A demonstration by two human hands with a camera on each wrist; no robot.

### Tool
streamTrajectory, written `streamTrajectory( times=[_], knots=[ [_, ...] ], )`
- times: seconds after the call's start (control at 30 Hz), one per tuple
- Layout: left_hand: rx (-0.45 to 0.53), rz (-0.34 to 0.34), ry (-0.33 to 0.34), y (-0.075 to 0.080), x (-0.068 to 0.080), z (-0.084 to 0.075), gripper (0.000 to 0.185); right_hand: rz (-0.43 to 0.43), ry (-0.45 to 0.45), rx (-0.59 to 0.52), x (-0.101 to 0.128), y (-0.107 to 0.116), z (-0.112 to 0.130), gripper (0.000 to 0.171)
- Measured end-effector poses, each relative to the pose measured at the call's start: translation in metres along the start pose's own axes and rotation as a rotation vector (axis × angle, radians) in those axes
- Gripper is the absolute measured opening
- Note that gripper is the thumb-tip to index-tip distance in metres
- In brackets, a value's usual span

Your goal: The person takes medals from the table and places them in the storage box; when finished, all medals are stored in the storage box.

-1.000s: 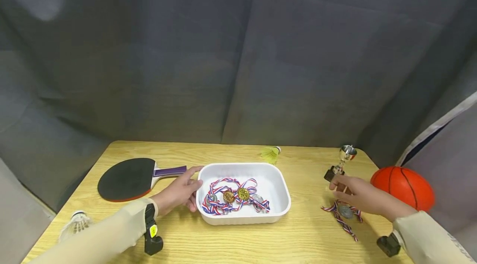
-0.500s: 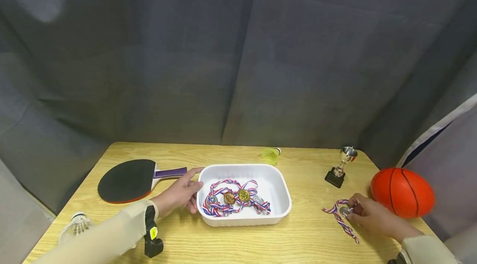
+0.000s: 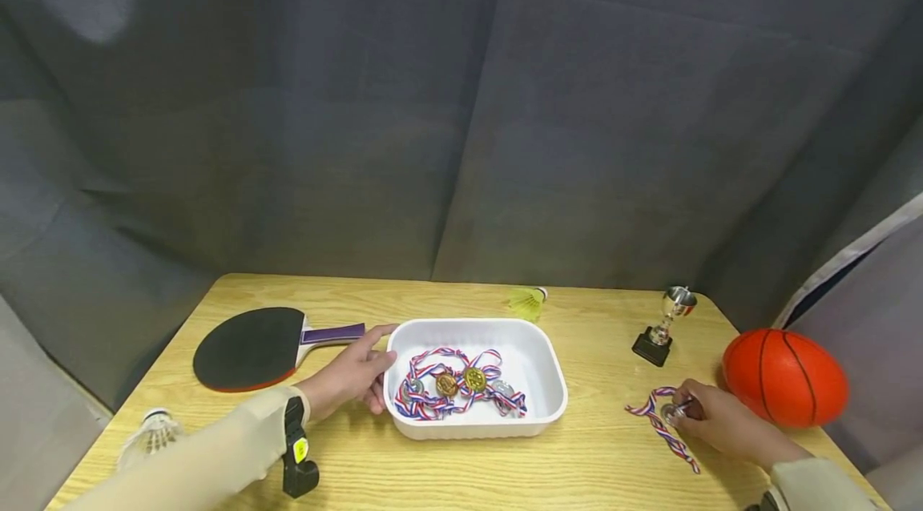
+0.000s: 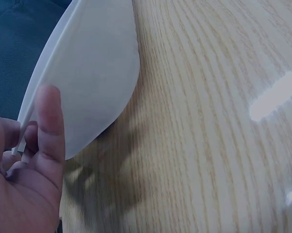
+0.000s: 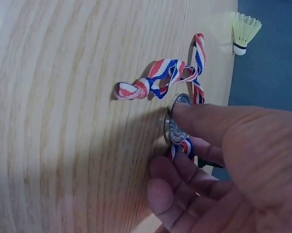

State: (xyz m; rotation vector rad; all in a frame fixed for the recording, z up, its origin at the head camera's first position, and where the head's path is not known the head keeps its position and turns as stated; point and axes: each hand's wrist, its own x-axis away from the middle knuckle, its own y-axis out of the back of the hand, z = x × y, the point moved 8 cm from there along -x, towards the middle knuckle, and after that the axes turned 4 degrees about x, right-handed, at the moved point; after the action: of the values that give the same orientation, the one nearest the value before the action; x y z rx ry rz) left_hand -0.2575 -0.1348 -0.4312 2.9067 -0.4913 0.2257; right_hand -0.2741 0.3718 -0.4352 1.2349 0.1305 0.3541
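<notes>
A white plastic tray (image 3: 479, 430) stands mid-table, with several medals (image 3: 474, 380) on red, white and blue ribbons lying inside. My left hand (image 3: 349, 377) pinches the tray's left rim, thumb over the edge and fingers at the outer side; the tray wall (image 4: 94, 82) fills much of the left wrist view. At the right, my right hand (image 3: 721, 417) pinches a silver medal (image 5: 177, 128) between thumb and fingers. The medal is tilted on its edge close over the table, and its striped ribbon (image 5: 161, 73) trails on the wood to the left.
A small trophy cup (image 3: 665, 327) and a red toy basketball (image 3: 786, 379) are near the right hand. A yellow shuttlecock (image 3: 529, 303) lies behind the tray. Left are a table tennis bat (image 3: 248, 348) and a white shuttlecock (image 3: 150, 439). A dark curtain (image 3: 360, 110) hangs behind the table (image 3: 461, 479).
My right hand has come down from beside the trophy to the silver medal and taken hold of it, tilting it up. The left hand and the tray stay in place.
</notes>
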Motion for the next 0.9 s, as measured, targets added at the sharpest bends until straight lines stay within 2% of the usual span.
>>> streamTrajectory(
  times=[0.27,0.37,0.47,0.53,0.73,0.83,0.9],
  knots=[
    [-0.004,-0.003,0.007,0.0,-0.001,0.002,0.056,-0.004,-0.031,-0.029,0.003,0.0,0.0,0.027],
    [-0.008,-0.008,0.009,0.001,-0.002,0.003,0.056,0.016,-0.043,-0.1,0.004,-0.002,0.0,0.026],
    [-0.009,-0.01,0.011,0.001,-0.001,0.003,0.056,0.055,-0.027,-0.221,0.005,-0.005,0.001,0.022],
    [-0.009,-0.009,0.01,0.001,-0.001,0.003,0.056,0.079,-0.003,-0.298,0.007,-0.006,0.002,0.018],
    [-0.003,-0.002,0.007,0.0,-0.002,0.002,0.056,0.112,0.178,-0.484,0.013,-0.001,0.011,0.015],
    [-0.003,-0.005,0.008,0.001,-0.001,0.002,0.056,0.093,0.238,-0.507,0.013,0.007,0.016,0.018],
    [-0.003,-0.007,0.009,0.001,-0.001,0.002,0.056,0.083,0.224,-0.507,0.012,0.013,0.018,0.02]
  ],
)
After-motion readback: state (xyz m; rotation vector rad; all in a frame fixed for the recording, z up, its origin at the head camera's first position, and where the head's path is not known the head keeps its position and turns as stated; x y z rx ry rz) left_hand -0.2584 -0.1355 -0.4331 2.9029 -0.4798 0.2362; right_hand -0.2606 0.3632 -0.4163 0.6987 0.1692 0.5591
